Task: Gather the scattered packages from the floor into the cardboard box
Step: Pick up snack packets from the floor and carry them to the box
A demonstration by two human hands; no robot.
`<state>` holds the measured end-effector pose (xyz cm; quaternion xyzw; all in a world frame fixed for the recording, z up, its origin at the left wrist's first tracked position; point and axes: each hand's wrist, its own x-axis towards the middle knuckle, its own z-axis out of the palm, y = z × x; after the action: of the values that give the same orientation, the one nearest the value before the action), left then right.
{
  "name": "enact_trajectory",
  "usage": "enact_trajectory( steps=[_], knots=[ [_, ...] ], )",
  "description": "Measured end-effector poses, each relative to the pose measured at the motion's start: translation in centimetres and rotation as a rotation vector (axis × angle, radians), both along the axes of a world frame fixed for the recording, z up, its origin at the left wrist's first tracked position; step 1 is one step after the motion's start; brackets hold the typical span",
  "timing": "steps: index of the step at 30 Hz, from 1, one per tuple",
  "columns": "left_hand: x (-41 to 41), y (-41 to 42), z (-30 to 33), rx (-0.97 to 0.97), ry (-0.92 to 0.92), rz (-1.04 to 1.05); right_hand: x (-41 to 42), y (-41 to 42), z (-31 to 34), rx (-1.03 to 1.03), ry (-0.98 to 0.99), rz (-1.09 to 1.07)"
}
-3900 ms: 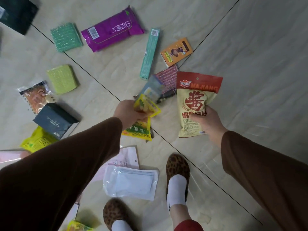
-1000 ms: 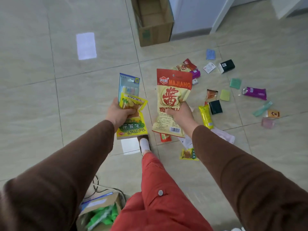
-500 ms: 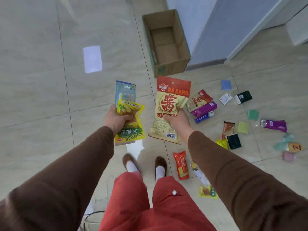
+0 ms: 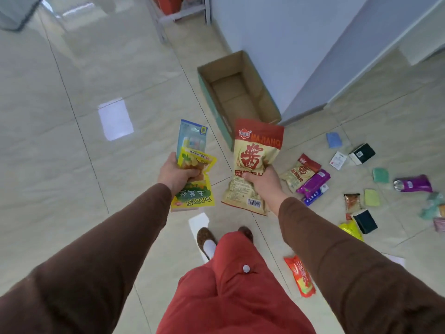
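My left hand (image 4: 177, 173) grips a yellow snack packet (image 4: 193, 189) together with a light blue packet (image 4: 192, 138) behind it. My right hand (image 4: 263, 183) holds a tan bag with a red top (image 4: 254, 162), marked MAJIANG. Both hands are raised in front of me, short of the open cardboard box (image 4: 267, 97), which stands on the floor by the wall and looks empty inside. Several packages lie on the tiles to the right, among them a second tan bag (image 4: 299, 172), a purple packet (image 4: 313, 180), a purple pouch (image 4: 413, 183) and a red packet (image 4: 301, 276).
A grey-blue wall (image 4: 301, 44) rises just right of the box. Black boxes (image 4: 362, 154), green pads (image 4: 380, 175) and a yellow bag (image 4: 351, 230) lie scattered at far right. My feet in brown slippers (image 4: 204, 237) stand on beige tile. A shelf leg (image 4: 160, 25) stands at the back.
I have straightened up from the floor and walked toward the box, which now lies nearer and more central. Both hands still hold the same packets.
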<state>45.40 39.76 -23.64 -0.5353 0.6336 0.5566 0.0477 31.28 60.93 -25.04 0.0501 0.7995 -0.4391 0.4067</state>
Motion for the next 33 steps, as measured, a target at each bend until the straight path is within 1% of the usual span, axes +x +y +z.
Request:
enact_trajectory(
  steps=[6, 14, 18, 23, 30, 33],
  knots=[
    [-9.2, -8.0, -0.4, -0.006, 0.003, -0.129, -5.5, -6.2, -2.2, 0.015, 0.008, -0.13],
    [-22.7, -16.7, -2.1, -0.011, -0.056, -0.268, -15.2, -14.4, -5.8, 0.051, -0.056, -0.275],
    [-28.4, -20.6, -3.5, 0.013, -0.086, -0.334, -19.2, -17.6, -6.6, 0.022, -0.091, -0.372],
    [-35.2, -24.7, -5.8, 0.004, -0.128, -0.475, -22.7, -21.3, -7.9, 0.052, -0.096, -0.491],
    [-43.5, -29.8, -10.0, 0.016, -0.149, -0.648, -26.5, -27.1, -10.7, 0.052, -0.144, -0.735],
    [-46.6, -31.8, -11.9, -0.017, -0.168, -0.78, -27.7, -29.7, -12.5, 0.062, -0.159, -0.85]
  ],
)
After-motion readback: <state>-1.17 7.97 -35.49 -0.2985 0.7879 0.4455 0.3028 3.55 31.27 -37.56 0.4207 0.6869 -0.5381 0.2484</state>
